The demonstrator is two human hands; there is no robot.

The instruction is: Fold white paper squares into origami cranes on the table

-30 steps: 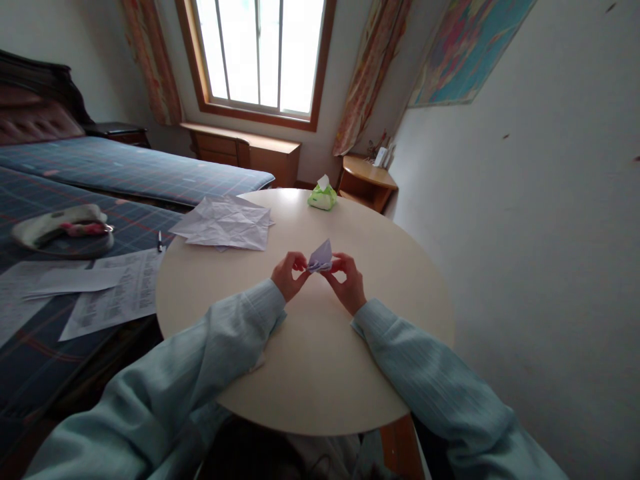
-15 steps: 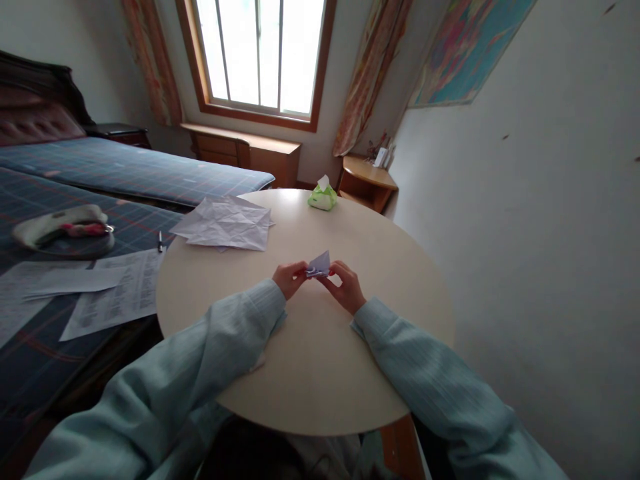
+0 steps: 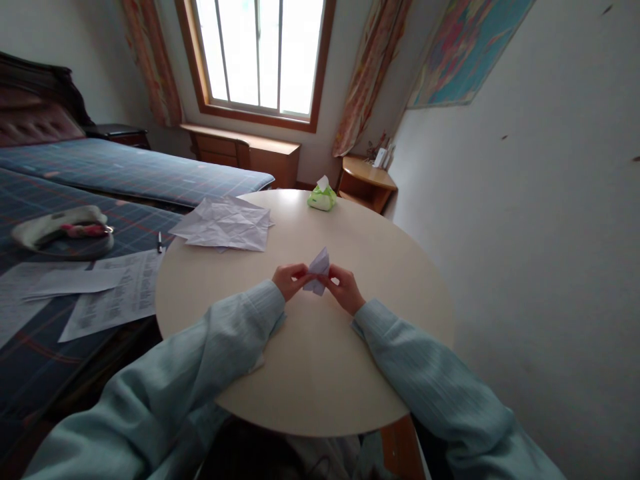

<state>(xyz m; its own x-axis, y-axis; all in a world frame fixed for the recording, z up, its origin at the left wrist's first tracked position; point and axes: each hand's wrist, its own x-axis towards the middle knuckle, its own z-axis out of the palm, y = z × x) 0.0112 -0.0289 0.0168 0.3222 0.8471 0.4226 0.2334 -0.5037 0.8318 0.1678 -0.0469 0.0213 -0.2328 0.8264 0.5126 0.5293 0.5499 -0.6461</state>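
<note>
A small folded paper (image 3: 319, 263), pale lilac-white with a pointed top, is held above the middle of the round cream table (image 3: 320, 360). My left hand (image 3: 291, 280) pinches its left side between thumb and fingers. From the other side my right hand (image 3: 345, 287) is closed on its right edge, the thumb near the paper's centre. A lower flap of the paper shows beneath both thumbs. The fingertips behind the paper are hidden.
Creased white sheets (image 3: 227, 225) lie at the table's back left. A green tissue pack (image 3: 321, 197) stands at the far edge. Printed pages (image 3: 117, 287), a pen (image 3: 159, 242) and a pale pouch-like item (image 3: 60, 230) rest on the bed at left. A white wall (image 3: 530, 253) rises at right.
The folded paper has turned in my fingers: its layered lower edge faced me before, and now a broader face and a lower flap show. Both hands stay nearly in place.
</note>
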